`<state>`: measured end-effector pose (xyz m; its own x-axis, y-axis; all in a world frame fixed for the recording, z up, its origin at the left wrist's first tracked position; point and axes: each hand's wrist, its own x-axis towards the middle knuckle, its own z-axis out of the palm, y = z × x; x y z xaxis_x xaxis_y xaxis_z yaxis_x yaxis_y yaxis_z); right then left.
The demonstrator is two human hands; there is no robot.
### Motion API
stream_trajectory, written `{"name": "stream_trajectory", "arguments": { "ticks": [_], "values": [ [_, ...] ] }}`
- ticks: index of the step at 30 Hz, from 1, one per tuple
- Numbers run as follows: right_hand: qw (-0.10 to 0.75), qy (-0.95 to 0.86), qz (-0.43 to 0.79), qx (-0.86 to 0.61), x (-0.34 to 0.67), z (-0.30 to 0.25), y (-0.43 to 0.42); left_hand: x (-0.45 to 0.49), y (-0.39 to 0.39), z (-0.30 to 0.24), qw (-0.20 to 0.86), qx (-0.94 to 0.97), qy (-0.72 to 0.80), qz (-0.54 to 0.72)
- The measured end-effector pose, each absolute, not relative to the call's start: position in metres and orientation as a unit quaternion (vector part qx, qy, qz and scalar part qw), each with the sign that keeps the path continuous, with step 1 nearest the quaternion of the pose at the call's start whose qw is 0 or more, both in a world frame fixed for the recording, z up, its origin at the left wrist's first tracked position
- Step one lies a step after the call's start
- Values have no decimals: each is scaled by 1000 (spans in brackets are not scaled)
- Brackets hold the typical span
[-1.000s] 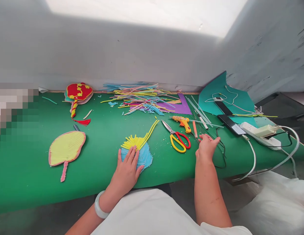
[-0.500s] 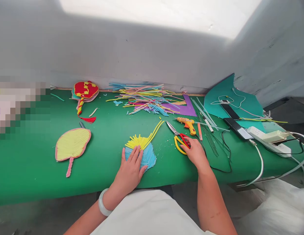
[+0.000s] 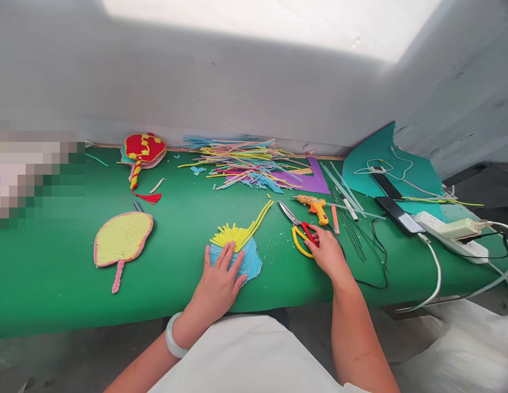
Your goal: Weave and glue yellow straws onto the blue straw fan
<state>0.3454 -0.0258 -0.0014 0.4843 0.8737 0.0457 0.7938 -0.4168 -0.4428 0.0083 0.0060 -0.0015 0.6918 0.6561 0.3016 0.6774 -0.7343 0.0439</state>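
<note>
My left hand [image 3: 219,278] lies flat, fingers stretched out, over the lower left of a blue craft panel [image 3: 249,261] made of strips. Its fingertips touch a fan of yellow strips [image 3: 229,236] laid on the panel's upper part. Two longer yellow strips reach up and to the right from there. To the right, my right hand [image 3: 328,252] has its fingers closed on the red handle of a pair of scissors [image 3: 302,232]. The scissors rest on the table, blades pointing up and left, with the yellow handle loop uncovered.
Beyond the scissors lies a yellow glue gun [image 3: 315,207]. Loose coloured strips [image 3: 241,164] are heaped at the back. A yellow leaf-shaped fan [image 3: 123,238] and a red fan [image 3: 144,150] lie left. A power strip [image 3: 450,237] with cables sits right on the green table [image 3: 53,273].
The view has shifted very slightly. Both hands, the scissors and the blue panel show no clear movement on the table.
</note>
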Motion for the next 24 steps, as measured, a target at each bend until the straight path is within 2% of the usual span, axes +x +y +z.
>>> {"name": "stream_trajectory", "arguments": {
  "ticks": [24],
  "values": [
    [173, -508, 74, -840, 346, -3, -28, 8, 7, -3, 41, -919, -362, -151]
  ]
}}
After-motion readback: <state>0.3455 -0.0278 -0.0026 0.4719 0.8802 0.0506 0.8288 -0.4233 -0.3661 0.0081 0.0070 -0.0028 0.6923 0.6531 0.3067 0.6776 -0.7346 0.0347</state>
